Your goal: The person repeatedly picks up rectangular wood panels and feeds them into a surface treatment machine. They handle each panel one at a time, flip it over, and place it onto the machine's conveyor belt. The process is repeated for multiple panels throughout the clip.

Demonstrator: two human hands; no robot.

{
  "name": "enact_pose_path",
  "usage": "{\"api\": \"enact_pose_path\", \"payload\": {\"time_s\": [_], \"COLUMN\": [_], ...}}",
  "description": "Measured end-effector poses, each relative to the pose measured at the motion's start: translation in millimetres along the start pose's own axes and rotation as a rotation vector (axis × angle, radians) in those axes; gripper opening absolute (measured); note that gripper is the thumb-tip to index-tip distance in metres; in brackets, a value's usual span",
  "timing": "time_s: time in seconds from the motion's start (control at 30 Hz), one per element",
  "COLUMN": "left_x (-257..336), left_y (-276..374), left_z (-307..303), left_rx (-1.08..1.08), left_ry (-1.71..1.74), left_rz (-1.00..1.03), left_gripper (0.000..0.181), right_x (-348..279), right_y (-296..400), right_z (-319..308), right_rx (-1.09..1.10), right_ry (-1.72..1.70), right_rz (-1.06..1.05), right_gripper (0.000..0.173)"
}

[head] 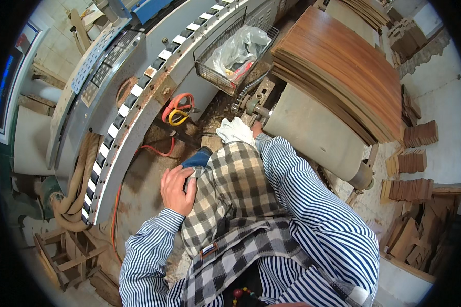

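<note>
My left hand (178,190) rests with spread fingers on the checked apron (238,180) over my knee and holds nothing. Only a small part of my right hand (256,129) shows, low beside the roller end of a conveyor belt (311,130); its fingers are hidden. Just left of it, a white cloth or glove (235,131) lies at my other knee. A stack of wood-grain panels (338,65) sits on the belt. Scissors with red and yellow handles (179,110) hang at the machine's side.
A wire basket (215,73) holding a plastic bag (240,50) is fixed to the machine's curved rail (138,111). Red hose (115,218) runs along the floor at left. A wooden frame (71,257) stands lower left. Stacked wood pieces (409,190) line the right side.
</note>
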State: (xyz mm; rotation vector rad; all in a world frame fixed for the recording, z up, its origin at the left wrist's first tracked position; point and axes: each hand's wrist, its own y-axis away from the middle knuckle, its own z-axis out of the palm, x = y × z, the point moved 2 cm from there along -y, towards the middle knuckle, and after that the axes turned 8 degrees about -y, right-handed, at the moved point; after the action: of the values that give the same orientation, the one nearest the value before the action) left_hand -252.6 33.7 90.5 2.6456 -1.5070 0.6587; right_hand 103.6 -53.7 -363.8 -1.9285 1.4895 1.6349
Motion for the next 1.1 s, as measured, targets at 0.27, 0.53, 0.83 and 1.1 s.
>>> {"api": "enact_pose_path", "payload": {"time_s": [0.27, 0.53, 0.83, 1.1], "left_x": [2, 1, -3, -6], "left_y": [-3, -1, 0, 0], "left_z": [0, 1, 0, 7], "left_rx": [-0.007, -0.023, -0.019, 0.025], "left_ry": [-0.010, -0.014, -0.001, -0.021], "left_rz": [-0.004, -0.027, -0.019, -0.003], "left_gripper": [0.018, 0.019, 0.021, 0.025], "right_x": [-25, -61, -204, -420], "right_y": [22, 57, 240, 258], "right_z": [-6, -21, -124, -182], "right_rx": [-0.034, -0.079, -0.089, 0.507], "right_ry": [-0.020, -0.020, 0.242, 0.924], "right_rz": [0.043, 0.076, -0.377, -1.181], "right_gripper": [0.036, 0.047, 0.032, 0.039]}}
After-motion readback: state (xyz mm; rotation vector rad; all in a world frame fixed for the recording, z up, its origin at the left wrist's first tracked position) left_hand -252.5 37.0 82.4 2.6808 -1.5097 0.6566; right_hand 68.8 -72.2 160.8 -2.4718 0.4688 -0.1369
